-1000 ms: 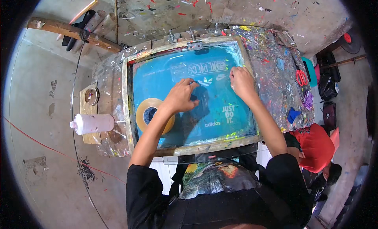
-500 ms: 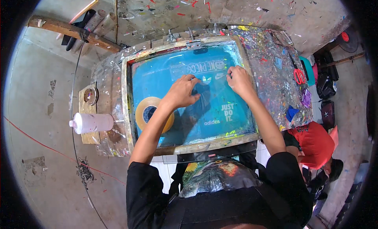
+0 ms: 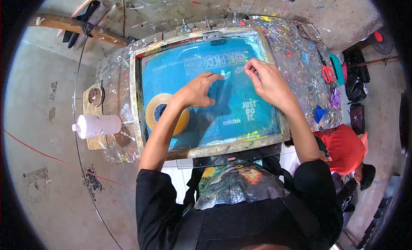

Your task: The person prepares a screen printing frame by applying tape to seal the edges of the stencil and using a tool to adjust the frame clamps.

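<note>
A wooden-framed printing screen [image 3: 134, 95] with blue mesh [image 3: 240, 136] lies on the bench in front of me. Pale stencil lettering and logos show in the mesh. My left hand [image 3: 195, 92] is low over the mesh, fingers curved and thumb apart, with nothing visible in it. Higher up and to the right, my right hand [image 3: 269, 83] has its thumb and fingertips drawn together; whatever they may hold is too small to make out. A clear glossy strip [image 3: 193, 66] lies across the upper lettering. Partly under my left forearm, a roll of yellowish clear tape [image 3: 182, 122] rests flat on the mesh.
Left of the screen are a pinkish-white bottle [image 3: 98, 124] lying on its side and a tape ring [image 3: 96, 96] on a board [image 3: 98, 141]. Red-handled scissors [image 3: 328, 74], a purple item [image 3: 335, 98] and a blue scrap [image 3: 319, 114] lie right. A person in red [image 3: 343, 149] bends nearby.
My right hand has lifted slightly and turned, its fingertips coming together. The left hand has shifted little over the mesh. The whole view has moved slightly.
</note>
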The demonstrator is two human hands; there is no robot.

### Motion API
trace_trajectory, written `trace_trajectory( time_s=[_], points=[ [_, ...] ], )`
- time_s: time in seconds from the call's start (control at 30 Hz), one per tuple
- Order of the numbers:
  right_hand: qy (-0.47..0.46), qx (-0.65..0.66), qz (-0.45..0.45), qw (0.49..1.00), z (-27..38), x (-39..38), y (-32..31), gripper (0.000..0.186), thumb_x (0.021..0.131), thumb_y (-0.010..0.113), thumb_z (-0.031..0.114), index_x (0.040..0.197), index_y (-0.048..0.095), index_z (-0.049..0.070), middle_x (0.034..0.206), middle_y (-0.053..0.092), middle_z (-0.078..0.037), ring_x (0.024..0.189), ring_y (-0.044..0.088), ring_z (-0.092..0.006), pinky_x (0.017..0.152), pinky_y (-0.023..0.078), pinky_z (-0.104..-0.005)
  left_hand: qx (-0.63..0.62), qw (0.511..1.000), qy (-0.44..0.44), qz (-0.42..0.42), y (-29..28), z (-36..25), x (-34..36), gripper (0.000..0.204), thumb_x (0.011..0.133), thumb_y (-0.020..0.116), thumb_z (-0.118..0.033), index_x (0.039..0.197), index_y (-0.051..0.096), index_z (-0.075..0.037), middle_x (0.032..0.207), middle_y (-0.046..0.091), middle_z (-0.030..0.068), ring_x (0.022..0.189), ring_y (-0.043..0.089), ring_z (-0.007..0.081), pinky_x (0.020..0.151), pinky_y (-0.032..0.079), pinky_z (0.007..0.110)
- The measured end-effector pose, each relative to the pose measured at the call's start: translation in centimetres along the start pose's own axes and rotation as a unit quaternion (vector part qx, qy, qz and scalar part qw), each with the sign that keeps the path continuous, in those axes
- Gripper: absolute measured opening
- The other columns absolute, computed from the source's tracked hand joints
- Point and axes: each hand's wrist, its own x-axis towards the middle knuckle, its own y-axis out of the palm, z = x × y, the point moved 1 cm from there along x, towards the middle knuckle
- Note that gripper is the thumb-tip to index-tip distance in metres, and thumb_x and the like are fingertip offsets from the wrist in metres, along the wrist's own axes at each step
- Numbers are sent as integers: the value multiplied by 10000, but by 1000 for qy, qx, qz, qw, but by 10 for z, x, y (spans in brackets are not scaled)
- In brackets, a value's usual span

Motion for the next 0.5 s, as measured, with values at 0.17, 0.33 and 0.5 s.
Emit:
trace_trajectory(
  time_s=[0.17, 0.33, 0.5],
  points=[
    [-78, 12, 47, 996, 43, -9, -13, 105, 971, 596, 74, 1010, 603, -23, 935, 659, -201, 869, 650, -392, 774, 505, -450, -67, 995, -24, 66, -1, -6, -2, 777, 667, 789, -130, 1386, 520, -12, 1356, 584, 216, 1304, 523, 378, 1119, 433, 428],
    [-122, 25, 20, 992, 67, -23, -22, 101, 961, 610, 58, 1010, 607, -30, 949, 653, -206, 879, 645, -413, 769, 509, -457, -17, 997, 1, 78, 10, 1, -5, 807, 650, 828, -131, 1388, 525, -13, 1354, 584, 213, 1298, 521, 384, 1119, 436, 423],
    [-137, 5, 9, 991, 88, -32, -38, 107, 946, 631, 58, 1009, 626, -28, 941, 655, -198, 860, 652, -395, 744, 517, -435, 3, 997, -11, 74, 12, -3, -8, 806, 643, 832, -128, 1385, 536, -24, 1357, 585, 204, 1313, 507, 382, 1127, 426, 424]
  ],
)
